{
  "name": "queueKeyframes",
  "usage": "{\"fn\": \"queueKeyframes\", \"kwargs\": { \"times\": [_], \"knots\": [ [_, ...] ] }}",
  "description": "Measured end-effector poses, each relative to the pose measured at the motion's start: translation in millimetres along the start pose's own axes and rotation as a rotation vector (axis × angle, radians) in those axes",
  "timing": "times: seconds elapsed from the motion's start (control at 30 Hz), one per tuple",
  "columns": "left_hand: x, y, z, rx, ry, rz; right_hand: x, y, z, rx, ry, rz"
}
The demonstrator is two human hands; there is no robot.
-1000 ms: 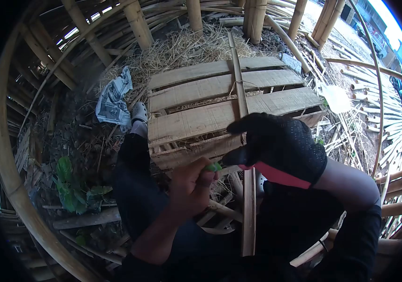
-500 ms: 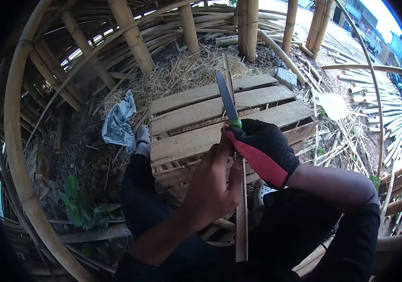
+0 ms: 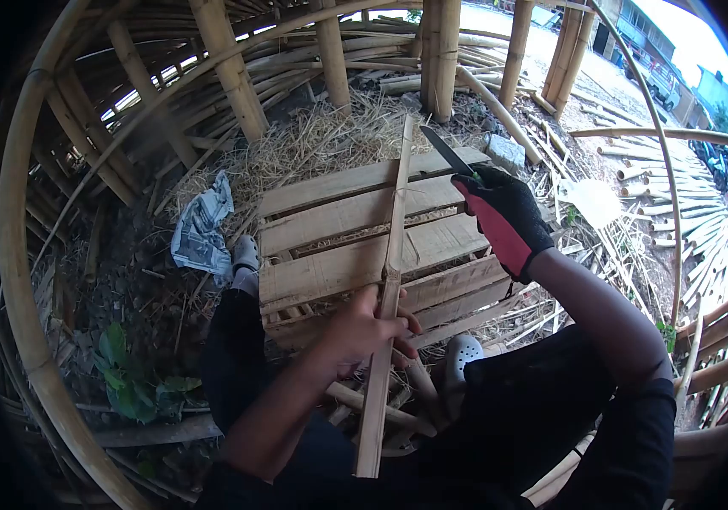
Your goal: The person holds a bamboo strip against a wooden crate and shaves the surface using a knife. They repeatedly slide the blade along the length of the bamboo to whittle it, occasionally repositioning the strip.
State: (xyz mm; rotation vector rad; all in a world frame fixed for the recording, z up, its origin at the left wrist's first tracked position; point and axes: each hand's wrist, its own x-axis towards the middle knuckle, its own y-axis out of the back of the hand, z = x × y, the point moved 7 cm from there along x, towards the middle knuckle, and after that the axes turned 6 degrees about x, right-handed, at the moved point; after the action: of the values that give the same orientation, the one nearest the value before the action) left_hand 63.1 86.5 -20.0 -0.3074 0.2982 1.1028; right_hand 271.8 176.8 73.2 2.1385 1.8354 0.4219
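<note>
My bare left hand [image 3: 372, 331] is closed around a long split bamboo strip [image 3: 397, 229], thumb across its face. The strip slants from near my lap up over the slatted wooden crate [image 3: 321, 263], and a node shows just above my fingers. In a black and red glove, my right hand [image 3: 504, 217] grips a knife [image 3: 447, 153] by its handle, of which only a bit of green shows. The dark blade points up and to the left, apart from the strip, with its tip near the strip's upper end.
Crumpled newspaper [image 3: 202, 225] lies left of the crate, near my foot. Straw [image 3: 321, 136] covers the ground behind it, with a grey block [image 3: 504, 151] at the back right. Bamboo posts [image 3: 440, 64] stand around, and cut bamboo poles [image 3: 679, 195] lie at right.
My right hand has moved the knife right and away from the strip and my left hand. The left hand has lowered slightly with the strip, which now slants and shows more of its face.
</note>
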Motion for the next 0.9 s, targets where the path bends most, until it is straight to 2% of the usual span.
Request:
{"fn": "queueKeyframes", "kwargs": {
  "times": [0.03, 0.1, 0.17, 0.23, 0.27, 0.3, 0.4, 0.47, 0.5, 0.57, 0.6, 0.63, 0.7, 0.73, 0.77, 0.83, 0.87, 0.9],
  "knots": [
    [0.8, 15.2, 5.6, -0.001, -0.006, -0.005, 0.2, 0.4, 2.0, -0.004, 0.003, 0.005],
    [-0.8, 32.3, 15.5, -0.115, -0.019, -0.223, 4.3, -16.1, 13.2, 0.083, -0.009, -0.192],
    [-7.1, 46.9, 20.9, -0.126, -0.022, -0.232, 10.2, -26.4, 24.7, 0.015, 0.023, -0.372],
    [-11.9, 55.3, 24.9, -0.141, -0.035, -0.235, 22.7, -42.4, 29.4, 0.071, -0.040, -0.422],
    [-14.4, 57.6, 22.9, -0.132, -0.032, -0.235, 27.0, -49.4, 24.7, -0.166, 0.080, -0.440],
    [-17.2, 58.5, 20.0, -0.122, -0.025, -0.236, 32.7, -58.4, 26.7, -0.133, 0.115, -0.404],
    [-25.5, 56.4, 14.0, -0.169, -0.016, -0.219, 62.4, -87.3, 31.5, -0.157, 0.085, -0.510],
    [-25.9, 59.0, 6.3, -0.191, -0.027, -0.229, 64.4, -101.5, 40.3, -0.194, -0.136, -0.581],
    [-25.9, 60.5, -0.2, -0.192, -0.028, -0.226, 69.5, -106.5, 45.0, -0.195, -0.134, -0.583],
    [-29.2, 59.6, -9.5, -0.378, -0.074, -0.292, 79.9, -118.3, 54.5, -0.318, 0.044, -0.513],
    [-29.5, 60.7, -12.9, -0.358, -0.104, -0.315, 75.3, -118.7, 47.5, -0.329, 0.076, -0.505],
    [-30.9, 60.5, -13.8, -0.363, -0.084, -0.310, 74.9, -119.6, 46.8, -0.319, 0.060, -0.515],
    [-39.0, 57.6, -8.5, -0.569, -0.001, -0.266, 75.2, -118.1, 50.8, -0.144, -0.045, -0.552],
    [-39.5, 58.9, -6.7, -0.614, 0.028, -0.241, 70.2, -114.8, 43.1, 0.073, -0.114, -0.563],
    [-38.0, 60.9, -10.5, -0.617, 0.040, -0.241, 68.1, -102.2, 28.0, -0.043, -0.035, -0.507],
    [-35.9, 74.0, -21.6, -0.502, 0.049, -0.150, 85.0, -76.6, 32.8, -0.056, 0.009, -0.429],
    [-36.8, 75.5, -23.9, -0.531, 0.050, -0.245, 91.7, -60.4, 25.7, -0.092, 0.041, -0.311],
    [-37.5, 74.0, -24.3, -0.538, 0.053, -0.244, 103.1, -46.3, 31.7, -0.015, 0.042, -0.264]
  ]
}}
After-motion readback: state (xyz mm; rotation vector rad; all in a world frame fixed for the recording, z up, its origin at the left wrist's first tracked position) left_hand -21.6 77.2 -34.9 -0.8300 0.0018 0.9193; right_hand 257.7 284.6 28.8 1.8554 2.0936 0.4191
